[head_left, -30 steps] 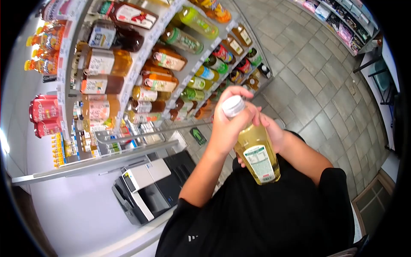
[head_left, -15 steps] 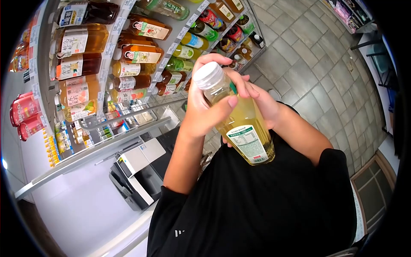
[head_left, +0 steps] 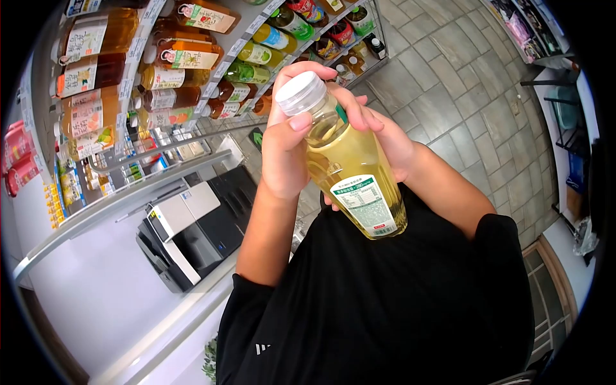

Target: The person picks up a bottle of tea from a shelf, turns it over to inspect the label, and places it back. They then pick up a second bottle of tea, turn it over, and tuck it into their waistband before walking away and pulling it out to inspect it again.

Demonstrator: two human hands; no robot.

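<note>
I hold a clear plastic bottle (head_left: 351, 170) of pale yellow drink in front of my chest, tilted with its white cap (head_left: 300, 93) toward the upper left. My left hand (head_left: 282, 154) wraps the neck and shoulder just below the cap, thumb lying across the front. Behind the bottle, my right hand (head_left: 393, 140) cups its body, fingers resting over the shoulder. A white printed label (head_left: 367, 206) faces me near the bottom of the bottle.
A shop shelf (head_left: 138, 54) packed with bottled teas and juices fills the upper left. Below it stands a black and white machine (head_left: 186, 234) on a white counter (head_left: 96, 308). Grey tiled floor (head_left: 462, 83) spreads to the right, with more racks (head_left: 520, 25) at the far corner.
Both hands have brought the bottle up and closer to the camera, so it looks larger. The shelf has slid toward the upper left of the view. The grip is unchanged.
</note>
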